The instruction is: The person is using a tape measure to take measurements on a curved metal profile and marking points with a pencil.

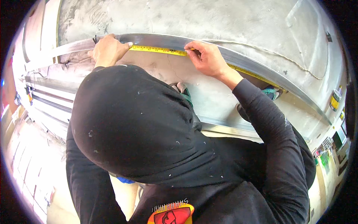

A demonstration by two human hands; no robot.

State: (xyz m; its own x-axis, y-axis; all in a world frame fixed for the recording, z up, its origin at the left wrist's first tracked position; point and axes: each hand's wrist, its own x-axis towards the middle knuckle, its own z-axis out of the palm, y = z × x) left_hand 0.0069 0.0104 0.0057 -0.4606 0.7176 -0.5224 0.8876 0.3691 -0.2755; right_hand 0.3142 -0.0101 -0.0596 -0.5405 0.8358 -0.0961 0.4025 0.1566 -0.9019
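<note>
A long grey metal bar [156,38] curves across the upper part of the head view. Along its near side runs a yellow tape measure blade [156,49], which passes behind my right hand and on toward the right. My left hand [109,51] is closed over the bar, its thumb at the visible left end of the blade. A thin black object sticks up beside its fingers. Farther right, my right hand [209,59] is pinched against the bar and the blade. Something small and dark shows at its fingertips, too hidden to name.
Under the bar lies a grey, stained floor [231,20] with a thin cord [268,52] across it. My shoes with green trim [185,93] are close to the bar. More metal lengths [52,100] lie at left. A yellow-labelled can [335,100] stands at far right.
</note>
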